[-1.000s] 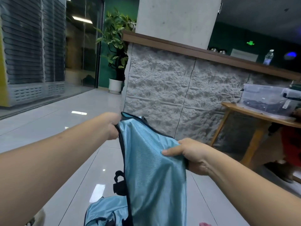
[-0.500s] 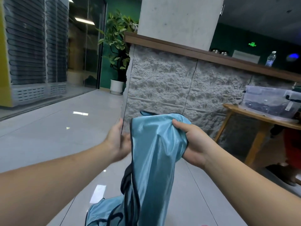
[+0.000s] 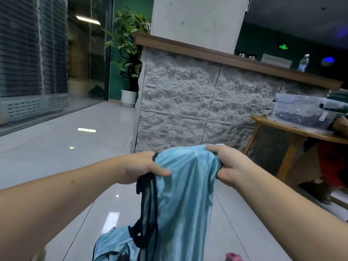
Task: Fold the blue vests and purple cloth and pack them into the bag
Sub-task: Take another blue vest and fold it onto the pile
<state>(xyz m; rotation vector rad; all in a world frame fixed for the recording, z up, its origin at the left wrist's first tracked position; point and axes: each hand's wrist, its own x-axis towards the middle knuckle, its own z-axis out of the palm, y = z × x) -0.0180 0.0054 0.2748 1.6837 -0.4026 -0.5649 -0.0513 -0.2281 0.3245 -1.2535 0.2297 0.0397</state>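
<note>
A shiny light-blue fabric vest with black edging hangs in the air in front of the person, above the glossy pale tiled floor. The left hand grips the vest's upper left edge, fingers curled round the bunched cloth and the black trim, thumb lying across the front. The right hand clamps the upper right edge, fingers wrapped over the top and the cloth gathered in the fist. Between the two hands the top of the vest is stretched into a rounded fold, and the rest drops straight down, black straps dangling on its left side.

Low near the bottom edge, more light-blue fabric with black trim lies just left of the hanging vest. Farther off stands a rough grey stone-faced counter with a wooden top, a potted green plant at its left, and a wooden table carrying a clear plastic storage box at right.
</note>
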